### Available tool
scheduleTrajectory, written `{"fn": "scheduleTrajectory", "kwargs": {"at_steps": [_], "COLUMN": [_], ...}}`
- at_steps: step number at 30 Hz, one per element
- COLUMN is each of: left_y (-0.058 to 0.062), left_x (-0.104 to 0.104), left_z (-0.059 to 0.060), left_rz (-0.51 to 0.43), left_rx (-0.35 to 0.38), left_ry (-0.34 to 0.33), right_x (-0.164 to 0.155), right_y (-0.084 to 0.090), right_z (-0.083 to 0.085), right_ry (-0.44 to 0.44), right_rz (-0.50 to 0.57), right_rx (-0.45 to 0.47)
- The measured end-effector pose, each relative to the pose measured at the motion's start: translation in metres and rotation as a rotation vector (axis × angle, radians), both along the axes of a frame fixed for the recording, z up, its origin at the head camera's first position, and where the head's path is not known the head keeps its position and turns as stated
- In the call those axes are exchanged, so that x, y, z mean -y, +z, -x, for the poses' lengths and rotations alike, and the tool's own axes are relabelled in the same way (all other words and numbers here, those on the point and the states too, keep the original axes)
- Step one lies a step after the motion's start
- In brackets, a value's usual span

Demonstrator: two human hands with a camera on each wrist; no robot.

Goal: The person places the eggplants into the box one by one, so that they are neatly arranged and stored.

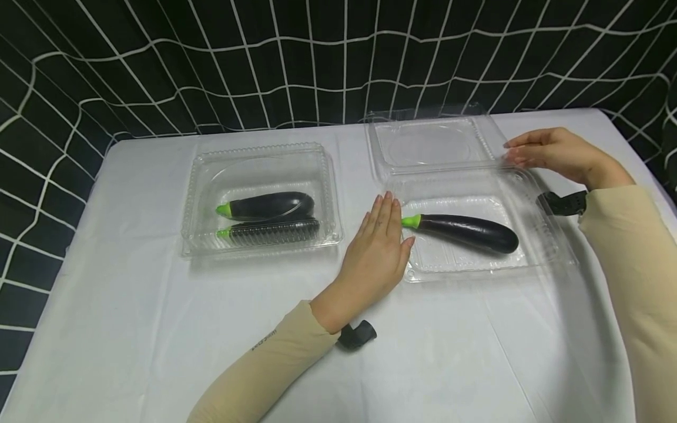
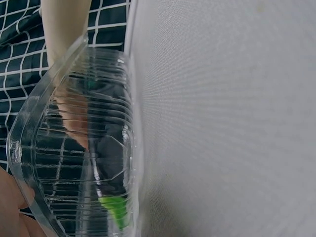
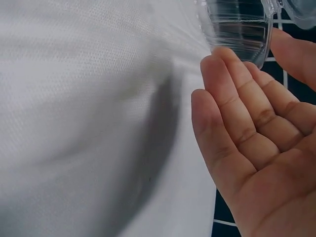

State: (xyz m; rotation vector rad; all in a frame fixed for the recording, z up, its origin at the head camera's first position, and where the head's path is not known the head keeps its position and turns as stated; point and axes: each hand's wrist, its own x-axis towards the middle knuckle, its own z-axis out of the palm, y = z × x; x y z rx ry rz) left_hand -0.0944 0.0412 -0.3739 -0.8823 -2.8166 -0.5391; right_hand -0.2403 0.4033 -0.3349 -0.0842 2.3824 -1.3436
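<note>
On the right of the head view a clear plastic clamshell container (image 1: 550, 241) stands with its lid (image 1: 428, 144) folded back behind it. One eggplant (image 1: 471, 232), dark with a bright green stem end, lies in its base. My left hand (image 1: 372, 252) rests along the container's left wall, fingers straight and side by side. At the back right corner, near the hinge, is my right hand (image 1: 560, 155). Its fingers (image 3: 229, 94) reach to the container's wall in the right wrist view, the thumb standing apart from them. The left wrist view shows the ribbed side wall (image 2: 74, 163) with the green stem behind it.
A second clear container (image 1: 259, 167) sits to the left, holding two eggplants (image 1: 275, 205). Both containers stand on a white tablecloth (image 1: 449, 352). Behind the table hangs dark cloth with a white grid (image 1: 328, 64). Black wrist cameras (image 1: 357, 335) stick out below the sleeves.
</note>
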Motion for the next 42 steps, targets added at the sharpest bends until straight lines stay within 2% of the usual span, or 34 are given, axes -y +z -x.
{"fn": "scheduleTrajectory", "kwargs": {"at_steps": [8,13,18,23,27,34,42], "left_y": [0.001,0.003,0.003,0.004,0.005,0.004,0.001], "left_x": [0.000,0.000,0.000,0.001,0.001,0.000,-0.003], "left_z": [-0.001,-0.002,0.000,0.000,0.001,0.000,-0.002], "left_rz": [-0.003,-0.003,0.001,0.007,0.004,0.012,0.031], "left_rx": [0.013,0.016,0.002,-0.001,0.009,0.029,0.025], "left_ry": [0.002,0.005,0.007,0.012,0.016,0.017,0.012], "right_x": [0.001,0.004,0.008,0.013,0.017,0.016,0.012], "right_y": [0.004,0.008,0.009,0.010,0.012,0.011,0.010], "right_z": [-0.003,-0.002,-0.005,-0.010,-0.013,-0.022,-0.035], "right_ry": [-0.032,-0.055,-0.108,-0.171,-0.210,-0.219,-0.286], "right_rz": [-0.017,0.026,0.081,0.065,0.075,0.225,0.241], "right_rx": [-0.078,-0.142,-0.218,-0.301,-0.327,-0.375,-0.401]}}
